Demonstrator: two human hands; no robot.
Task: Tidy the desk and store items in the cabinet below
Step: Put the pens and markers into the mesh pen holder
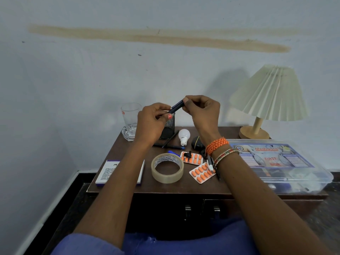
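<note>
Fingers of my left hand (152, 119) and right hand (200, 107) pinch the two ends of the dark pen (177, 106) above the mesh holder (168, 128), probably to close it before storing.

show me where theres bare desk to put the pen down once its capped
Bare wood shows at the front edge, between the tape roll and the first aid box. A smaller bare strip lies behind the white booklet, toward the glass. The middle is crowded: bulb, loose pens, pill strips.
</note>
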